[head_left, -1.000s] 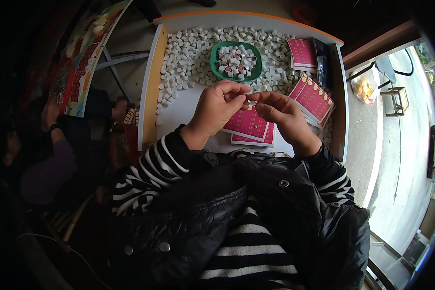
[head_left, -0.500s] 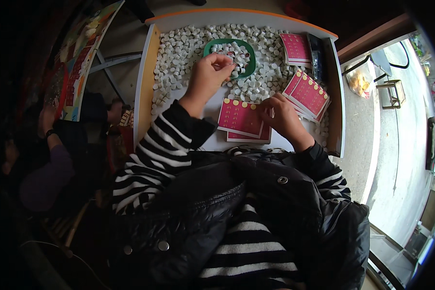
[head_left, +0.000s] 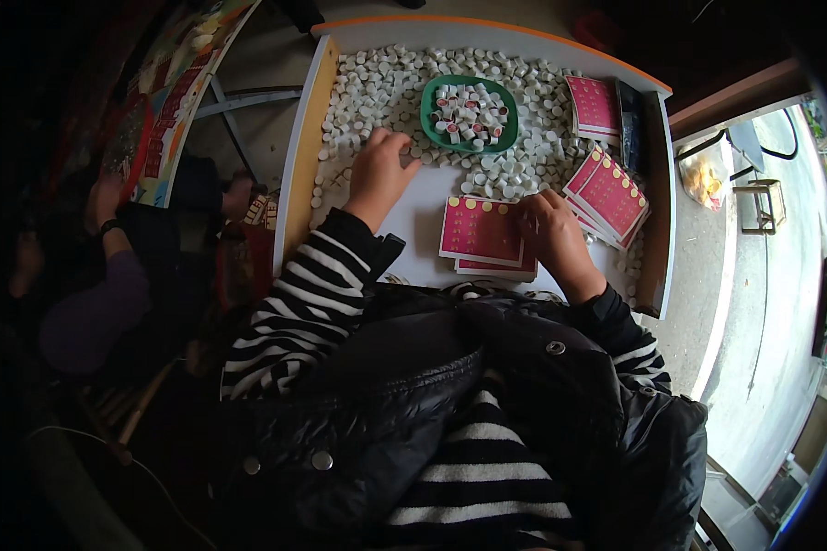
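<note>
My left hand point(head_left: 379, 176) is over the left part of the drawer-like tray, beside loose small white caps point(head_left: 368, 87). Its thumb stands apart from the curled fingers, and I see nothing between them. Just right of it sits a green dish point(head_left: 432, 131) heaped with white caps, some showing reddish insides. My right hand point(head_left: 560, 241) has its bent fingers closed on the right edge of a pink card point(head_left: 478, 230) with a row of yellow circles along its top. Under this card lies another pink card point(head_left: 496, 269). The right fingertips are partly hidden.
More pink cards point(head_left: 609, 193) fan out right of my right hand, with another stack point(head_left: 595, 106) behind. A dark flat packet point(head_left: 629, 124) leans by the tray's right wall point(head_left: 657, 202). At the left, another person's arm point(head_left: 119, 248) is beside a colourful board point(head_left: 188, 83).
The view has shifted a little. My left hand has left the green dish, moving left and nearer, its fingers now apart. My right hand stays at the card's edge.
</note>
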Action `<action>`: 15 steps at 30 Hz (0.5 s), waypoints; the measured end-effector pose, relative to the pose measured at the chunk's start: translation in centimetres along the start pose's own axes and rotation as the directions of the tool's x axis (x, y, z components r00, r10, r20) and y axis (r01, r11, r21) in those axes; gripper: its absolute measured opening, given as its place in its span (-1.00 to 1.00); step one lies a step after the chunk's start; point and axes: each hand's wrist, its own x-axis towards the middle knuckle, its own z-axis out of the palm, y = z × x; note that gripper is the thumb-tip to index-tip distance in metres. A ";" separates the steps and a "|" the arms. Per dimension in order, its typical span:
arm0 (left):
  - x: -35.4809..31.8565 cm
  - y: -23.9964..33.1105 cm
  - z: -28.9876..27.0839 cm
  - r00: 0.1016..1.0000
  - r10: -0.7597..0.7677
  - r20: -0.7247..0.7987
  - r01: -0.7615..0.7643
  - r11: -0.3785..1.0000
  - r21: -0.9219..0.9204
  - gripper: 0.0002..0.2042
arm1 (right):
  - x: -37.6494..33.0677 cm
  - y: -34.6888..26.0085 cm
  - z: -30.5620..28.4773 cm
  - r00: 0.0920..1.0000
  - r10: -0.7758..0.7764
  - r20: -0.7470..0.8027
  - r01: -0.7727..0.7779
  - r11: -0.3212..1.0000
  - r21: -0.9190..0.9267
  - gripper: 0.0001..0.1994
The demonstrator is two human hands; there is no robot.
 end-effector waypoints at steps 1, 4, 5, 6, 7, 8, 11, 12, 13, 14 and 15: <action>0.0 0.1 0.3 0.999 0.037 0.005 -0.037 0.999 0.015 -0.77 | 0.0 0.0 0.1 1.000 -0.001 0.000 0.001 1.000 -0.002 -0.90; 0.3 -0.1 0.6 0.998 0.040 0.044 -0.043 0.997 0.071 -0.77 | -0.2 0.1 0.4 0.999 -0.023 -0.023 0.023 1.000 -0.015 -0.88; 0.3 -0.1 0.7 0.997 0.040 0.065 -0.046 0.994 0.101 -0.77 | -0.2 0.1 0.3 0.999 -0.021 -0.025 0.020 1.000 -0.019 -0.88; 0.4 -0.1 0.8 0.997 0.043 0.065 -0.049 0.994 0.098 -0.77 | -0.2 0.1 0.2 1.000 0.022 0.011 -0.022 1.000 0.001 -0.89; 0.4 -0.2 0.8 0.997 0.054 0.056 -0.060 0.990 0.130 -0.77 | -0.2 0.1 0.1 0.997 0.063 0.049 -0.064 0.998 0.019 -0.89; 0.5 0.0 0.6 0.997 0.066 0.049 -0.073 0.984 0.162 -0.77 | -0.2 0.1 0.0 0.991 0.106 0.086 -0.110 0.993 0.037 -0.90; 0.5 0.7 -0.2 0.998 -0.028 0.063 0.025 0.998 0.056 -0.78 | -0.1 0.4 -0.8 0.965 0.211 0.153 -0.238 0.953 0.186 -0.89; 0.2 0.9 -0.7 0.986 -0.134 0.097 0.142 0.987 -0.078 -0.78 | -0.1 0.4 -1.1 0.948 0.255 0.193 -0.299 0.919 0.256 -0.88; 0.1 1.7 -1.3 0.962 -0.228 0.148 0.256 0.944 -0.209 -0.78 | -0.1 0.3 -1.7 0.947 0.261 0.189 -0.304 0.918 0.253 -0.88; 0.0 2.7 -2.0 0.963 -0.223 0.153 0.252 0.944 -0.213 -0.78 | 0.0 0.0 -2.4 0.935 0.283 0.213 -0.352 0.808 0.473 -0.88; -0.2 4.2 -3.0 0.980 -0.143 0.140 0.186 0.907 -0.377 -0.79 | 0.1 -0.4 -3.2 0.926 0.291 0.242 -0.377 0.645 0.664 -0.87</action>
